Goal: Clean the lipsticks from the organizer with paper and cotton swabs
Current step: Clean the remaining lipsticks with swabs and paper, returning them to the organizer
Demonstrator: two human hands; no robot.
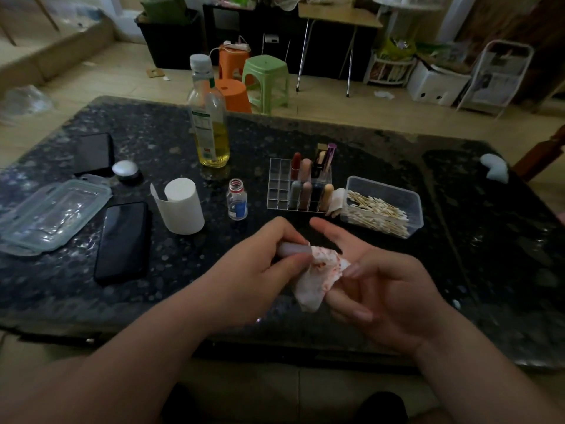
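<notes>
Pinching, in the left grip (260, 264), a pale lilac plastic lipstick tube (292, 249) by its barrel, above the front edge of the dark speckled stone counter (458, 270). Pressing its end into a crumpled white paper tissue stained red (318, 280). Probably light, rigid and slick where smeared; best held firmly mid-barrel, never by the soft stick. Cradling the limp tissue across the right grip (388, 289), released, fingers straight.
</notes>
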